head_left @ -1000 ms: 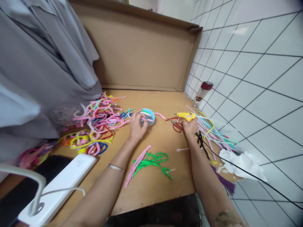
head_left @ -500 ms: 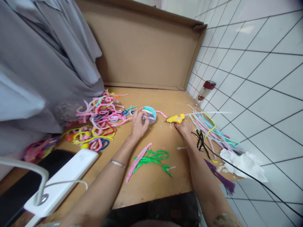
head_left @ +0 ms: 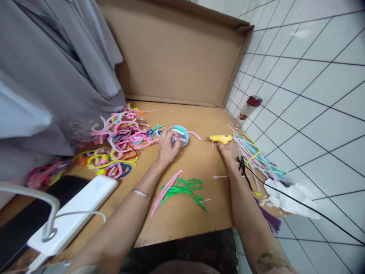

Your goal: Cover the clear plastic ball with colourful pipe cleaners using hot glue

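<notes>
My left hand (head_left: 167,145) is closed around a small light-blue ball (head_left: 180,134) wrapped with pink and white pipe cleaners, pressing it on the wooden table (head_left: 196,167). My right hand (head_left: 228,149) grips a yellow glue gun (head_left: 219,139) whose nozzle points left toward the ball, a short gap away. The gun's black cord (head_left: 288,196) trails off to the right. A loose pink pipe cleaner (head_left: 195,134) lies between ball and nozzle.
A tangle of curled coloured pipe cleaners (head_left: 119,140) lies left; straight ones (head_left: 256,158) lie right by the tiled wall. Green and pink pieces (head_left: 179,189) sit near the front edge. A red-capped bottle (head_left: 247,110), crumpled tissue (head_left: 288,194), white power strip (head_left: 74,213), cardboard backing (head_left: 173,57) and grey cloth (head_left: 51,76) surround.
My right hand lifted the glue gun off the red scissors, swung its nozzle left toward the ball, then drew it slightly back right. My left hand stays on the ball.
</notes>
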